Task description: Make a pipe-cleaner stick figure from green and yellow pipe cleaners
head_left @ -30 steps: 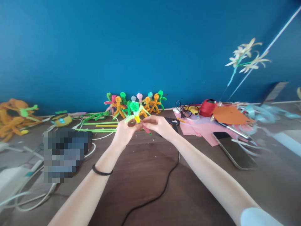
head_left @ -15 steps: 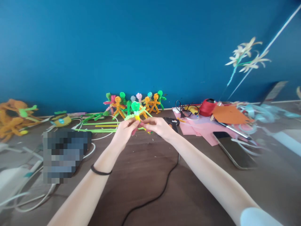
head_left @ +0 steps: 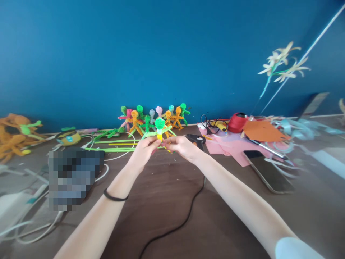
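Between my hands, above the table, is a small pipe cleaner figure (head_left: 160,124) with a green head, light green arms and a yellow body. My left hand (head_left: 147,150) pinches its lower body from the left, thumb and fingers closed. From the right, my right hand (head_left: 181,146) pinches the same part. The fingertips of both hands nearly meet and hide the figure's lower end. Behind it, several finished pipe cleaner figures (head_left: 134,118) in orange, green and pink stand against the wall. Loose green pipe cleaners (head_left: 113,149) lie on the table left of my hands.
A black glue gun (head_left: 198,139) lies right of my hands, and a black cord (head_left: 185,219) runs toward me. Pink sheets (head_left: 229,147), a red spool (head_left: 237,123) and a phone (head_left: 266,172) are at the right. On the left are a blurred-out dark object (head_left: 78,176) and white cables (head_left: 43,235).
The figure has shifted slightly right and stands more upright, its head a little lower. Both hands keep their pinch in nearly the same place.
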Action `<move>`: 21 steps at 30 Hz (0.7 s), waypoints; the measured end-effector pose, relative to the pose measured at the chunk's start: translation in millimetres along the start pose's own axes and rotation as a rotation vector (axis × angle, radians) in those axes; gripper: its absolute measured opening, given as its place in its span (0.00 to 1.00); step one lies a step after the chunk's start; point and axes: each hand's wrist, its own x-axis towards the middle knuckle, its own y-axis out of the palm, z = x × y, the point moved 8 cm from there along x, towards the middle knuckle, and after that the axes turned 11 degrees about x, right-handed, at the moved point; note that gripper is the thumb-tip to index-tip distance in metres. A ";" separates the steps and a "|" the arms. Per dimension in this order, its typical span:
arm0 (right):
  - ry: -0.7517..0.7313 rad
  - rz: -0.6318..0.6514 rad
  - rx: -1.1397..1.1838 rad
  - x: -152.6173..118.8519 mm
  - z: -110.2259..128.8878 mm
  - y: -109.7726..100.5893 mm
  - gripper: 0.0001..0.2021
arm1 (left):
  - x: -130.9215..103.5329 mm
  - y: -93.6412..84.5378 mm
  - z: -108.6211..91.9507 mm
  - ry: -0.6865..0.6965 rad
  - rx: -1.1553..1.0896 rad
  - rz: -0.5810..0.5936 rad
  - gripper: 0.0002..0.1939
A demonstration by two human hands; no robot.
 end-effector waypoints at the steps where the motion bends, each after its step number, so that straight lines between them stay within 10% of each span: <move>1: 0.002 0.005 0.000 -0.3 0.2 0.5 0.14 | -0.1 0.4 -0.4 -0.003 0.005 0.005 0.12; 21: -0.257 -0.098 -0.367 -4.9 22.5 4.3 0.07 | -1.1 -3.4 -2.7 0.100 0.291 -0.072 0.17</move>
